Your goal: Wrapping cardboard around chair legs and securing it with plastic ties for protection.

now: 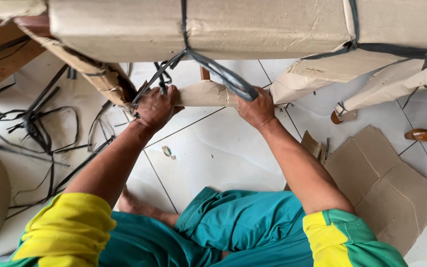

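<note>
Loose black straps (35, 123) are strewn over the tiled floor (213, 153) at the left. The cardboard-wrapped bar (206, 94) is clasped by the left hand (156, 106), seemingly to steady it, while the taut strap (223, 74) is gripped and pulled by the right hand (257, 110). Flattened cardboard (386, 188) is laid at the right.

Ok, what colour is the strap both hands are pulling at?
Black strap, seen in the head view, running between the left hand and right hand over tan cardboard wrapping.

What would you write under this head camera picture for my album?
Both hands, left hand and right hand, grip a cardboard-wrapped furniture piece bound with black straps above the white tiled floor.
</note>
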